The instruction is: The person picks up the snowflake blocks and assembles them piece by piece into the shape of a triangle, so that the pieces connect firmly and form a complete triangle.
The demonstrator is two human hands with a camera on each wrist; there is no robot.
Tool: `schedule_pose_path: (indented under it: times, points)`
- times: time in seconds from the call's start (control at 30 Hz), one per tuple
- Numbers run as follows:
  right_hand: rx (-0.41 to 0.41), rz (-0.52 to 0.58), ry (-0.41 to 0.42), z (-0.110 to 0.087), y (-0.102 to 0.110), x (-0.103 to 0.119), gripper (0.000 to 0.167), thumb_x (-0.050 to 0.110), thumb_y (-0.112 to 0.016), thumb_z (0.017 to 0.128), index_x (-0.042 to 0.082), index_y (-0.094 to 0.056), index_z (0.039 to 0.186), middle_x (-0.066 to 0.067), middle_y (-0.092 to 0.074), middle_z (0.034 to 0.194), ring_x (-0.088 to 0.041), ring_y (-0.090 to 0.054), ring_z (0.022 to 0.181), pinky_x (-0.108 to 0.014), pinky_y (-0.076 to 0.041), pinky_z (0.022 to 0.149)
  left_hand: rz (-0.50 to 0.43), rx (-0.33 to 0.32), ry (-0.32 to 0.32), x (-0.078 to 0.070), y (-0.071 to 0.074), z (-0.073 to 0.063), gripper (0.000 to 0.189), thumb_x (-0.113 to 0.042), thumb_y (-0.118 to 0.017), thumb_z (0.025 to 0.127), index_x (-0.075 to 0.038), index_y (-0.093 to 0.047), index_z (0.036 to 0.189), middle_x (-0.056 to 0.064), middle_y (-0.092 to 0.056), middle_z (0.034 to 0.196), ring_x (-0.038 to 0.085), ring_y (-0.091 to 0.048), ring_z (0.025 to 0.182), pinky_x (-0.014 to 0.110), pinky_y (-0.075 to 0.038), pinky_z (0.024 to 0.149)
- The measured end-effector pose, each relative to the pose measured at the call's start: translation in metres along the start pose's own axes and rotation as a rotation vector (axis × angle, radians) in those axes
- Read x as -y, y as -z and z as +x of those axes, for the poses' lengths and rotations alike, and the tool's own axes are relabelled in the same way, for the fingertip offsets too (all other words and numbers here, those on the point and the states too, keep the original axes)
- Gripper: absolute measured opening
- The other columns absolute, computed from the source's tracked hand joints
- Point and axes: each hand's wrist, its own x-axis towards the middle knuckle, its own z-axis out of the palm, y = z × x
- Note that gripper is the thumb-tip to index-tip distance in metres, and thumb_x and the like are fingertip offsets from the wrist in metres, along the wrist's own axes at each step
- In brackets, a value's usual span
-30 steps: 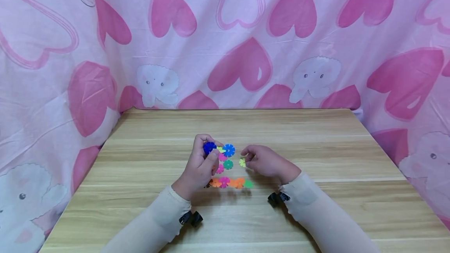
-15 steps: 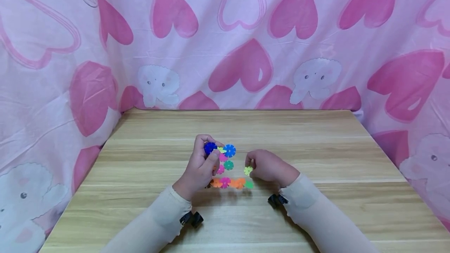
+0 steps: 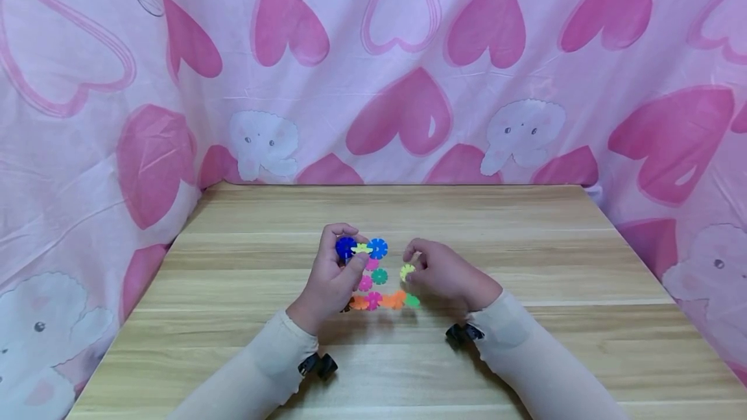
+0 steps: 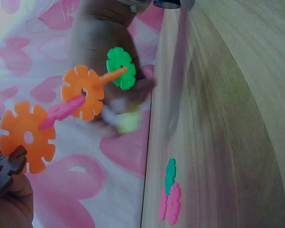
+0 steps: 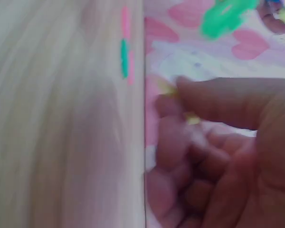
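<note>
My left hand (image 3: 332, 277) grips a joined structure of notched snowflake discs. Along its top are a dark blue disc (image 3: 345, 248), a yellow disc (image 3: 362, 249) and a lighter blue disc (image 3: 378, 249). From its lower part a chain runs rightward, with a dark disc (image 4: 4, 175), orange discs (image 4: 5, 135), a pink disc (image 3: 373, 301) and a green disc (image 4: 115, 66) at the end. The palm hides part of the structure. To the right, my right hand (image 3: 446, 274) pinches a pale yellow disc (image 3: 406, 272) between thumb and fingers, apart from the structure.
Beyond the chain, a teal disc (image 3: 379, 276) and pink discs (image 3: 365, 283) lie on the wooden table (image 3: 525, 368). A pink curtain (image 3: 397, 115) with hearts stands behind the table's back edge and along both sides.
My right hand first dips toward me with the yellow disc, then rises back up and slightly left. In my left hand the structure tilts a little, so its yellow disc shows more.
</note>
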Motion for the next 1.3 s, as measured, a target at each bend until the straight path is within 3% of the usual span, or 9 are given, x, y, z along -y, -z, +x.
schedule_pose_path:
  times: [0.1, 0.2, 0.33, 0.43, 0.63, 0.9, 1.3]
  points:
    - [-0.039, 0.161, 0.144, -0.003, 0.004, 0.005, 0.028, 0.008, -0.075, 0.096, 0.009, -0.069, 0.124, -0.009, -0.062, 0.082, -0.026, -0.058, 0.073, -0.035, -0.055, 0.066, 0.009, -0.01, -0.002, 0.001, 0.0, 0.0, 0.032, -0.004, -0.053, 0.108, -0.002, -0.035, 0.134, 0.011, -0.052, 0.111, 0.012, -0.048, 0.059, 0.024, -0.048, 0.052]
    - [-0.054, 0.292, 0.27, -0.009, 0.008, 0.012, 0.034, 0.005, -0.072, 0.097, 0.003, -0.068, 0.131, -0.009, -0.062, 0.085, -0.023, -0.059, 0.076, -0.033, -0.058, 0.07, 0.013, -0.017, -0.005, 0.003, 0.0, 0.0, 0.026, -0.006, -0.053, 0.108, -0.003, -0.042, 0.131, 0.009, -0.052, 0.094, 0.013, -0.049, 0.059, 0.025, -0.049, 0.052]
    - [-0.011, 0.439, 0.319, -0.016, 0.012, 0.021, 0.04, 0.001, -0.069, 0.098, -0.001, -0.063, 0.137, -0.007, -0.063, 0.095, -0.016, -0.063, 0.083, -0.029, -0.061, 0.08, 0.017, -0.019, -0.009, 0.003, 0.0, 0.0, 0.02, -0.006, -0.054, 0.109, -0.006, -0.048, 0.128, 0.007, -0.048, 0.079, 0.015, -0.049, 0.058, 0.026, -0.049, 0.051]
    - [0.032, 0.508, 0.334, -0.02, 0.013, 0.024, 0.041, -0.001, -0.067, 0.099, -0.004, -0.06, 0.139, -0.008, -0.065, 0.1, -0.016, -0.067, 0.089, -0.029, -0.061, 0.087, 0.02, -0.017, -0.014, 0.002, 0.0, 0.0, 0.019, -0.005, -0.054, 0.108, -0.005, -0.049, 0.127, 0.007, -0.048, 0.078, 0.015, -0.049, 0.057, 0.027, -0.049, 0.05]
    - [0.08, 0.541, 0.373, -0.023, 0.013, 0.026, 0.037, 0.002, -0.066, 0.101, -0.007, -0.06, 0.136, -0.008, -0.066, 0.099, -0.016, -0.071, 0.093, -0.032, -0.062, 0.088, 0.019, -0.013, -0.006, 0.001, 0.0, -0.001, 0.02, -0.003, -0.054, 0.107, -0.006, -0.052, 0.126, 0.007, -0.048, 0.076, 0.015, -0.049, 0.056, 0.026, -0.049, 0.049]
    - [0.104, 0.553, 0.397, -0.024, 0.012, 0.026, 0.034, 0.007, -0.066, 0.103, -0.007, -0.061, 0.133, -0.007, -0.069, 0.099, -0.015, -0.07, 0.09, -0.031, -0.061, 0.086, 0.001, 0.016, -0.045, 0.003, 0.001, 0.0, 0.019, 0.001, -0.053, 0.106, -0.004, -0.053, 0.125, 0.009, -0.048, 0.075, 0.017, -0.049, 0.055, 0.027, -0.048, 0.048]
    - [0.146, 0.585, 0.425, -0.026, 0.012, 0.026, 0.034, 0.007, -0.067, 0.102, -0.011, -0.06, 0.13, -0.002, -0.068, 0.094, -0.013, -0.068, 0.086, -0.03, -0.061, 0.085, 0.043, 0.031, -0.055, -0.001, 0.002, -0.002, 0.018, -0.002, -0.055, 0.105, -0.006, -0.057, 0.122, 0.007, -0.05, 0.075, 0.015, -0.049, 0.054, 0.027, -0.049, 0.048]
